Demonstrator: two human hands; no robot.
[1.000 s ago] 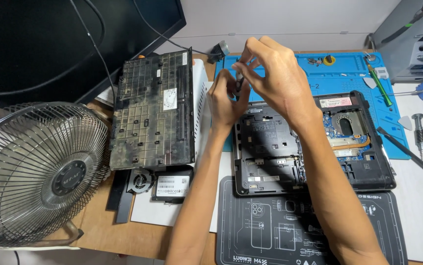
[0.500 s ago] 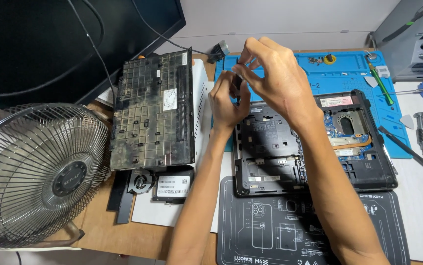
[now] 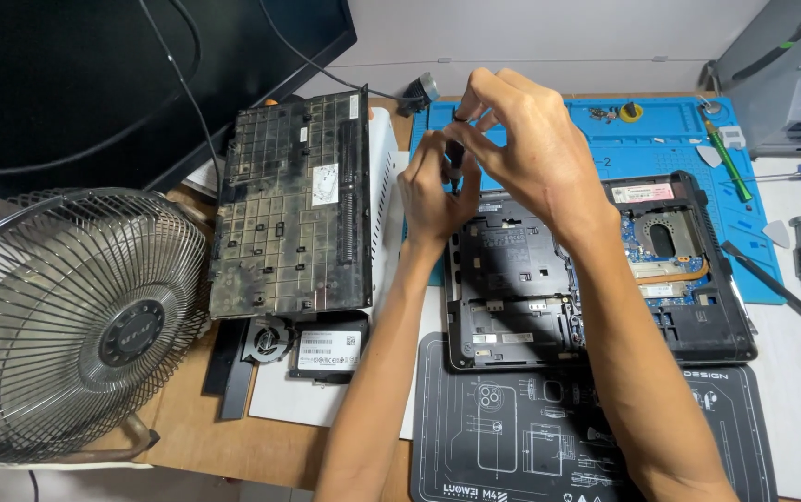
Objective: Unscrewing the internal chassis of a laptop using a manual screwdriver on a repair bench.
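An opened black laptop base (image 3: pixel 512 297) lies on the blue work mat (image 3: pixel 661 139), its circuit board and copper heat pipe exposed at the right. Both my hands hover over its far left corner. My right hand (image 3: pixel 531 149) pinches the top of a small dark screwdriver (image 3: pixel 453 163) held upright. My left hand (image 3: pixel 433 191) grips the same screwdriver lower on its shaft. The tip is hidden behind my fingers.
A dusty removed laptop panel (image 3: pixel 294 204) leans left of the base, with a cooling fan (image 3: pixel 266 339) and a drive (image 3: pixel 328 349) below it. A metal desk fan (image 3: pixel 66 316) stands at the left. A dark mat (image 3: pixel 586 428) lies in front; tools (image 3: pixel 777 288) rest at the right.
Both hands have stayed at the laptop's far left corner; the fingers have shifted slightly around the screwdriver.
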